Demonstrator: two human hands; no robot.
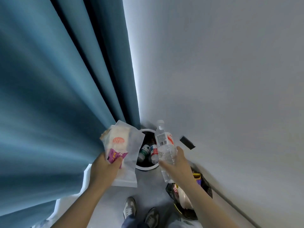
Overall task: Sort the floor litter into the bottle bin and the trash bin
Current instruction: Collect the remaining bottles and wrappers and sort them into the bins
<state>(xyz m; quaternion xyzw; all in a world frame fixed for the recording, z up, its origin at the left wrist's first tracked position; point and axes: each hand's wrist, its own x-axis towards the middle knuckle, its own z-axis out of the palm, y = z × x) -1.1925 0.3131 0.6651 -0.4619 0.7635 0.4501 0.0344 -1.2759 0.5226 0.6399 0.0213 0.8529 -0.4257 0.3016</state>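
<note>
My right hand grips a clear plastic water bottle around its lower half, cap pointing up and away, held over the right rim of the white round bottle bin. Two bottles lie inside that bin. My left hand holds a bunch of wrappers and white paper, with a purple-and-white packet on top, left of the bottle bin and partly covering its rim. The trash bin with a black liner stands lower right, under my right forearm, with wrappers inside.
A blue curtain hangs along the left, and a white wall fills the right. A dark rectangular fitting sits on the wall near the bottle bin. My two shoes stand on the grey floor below the bins.
</note>
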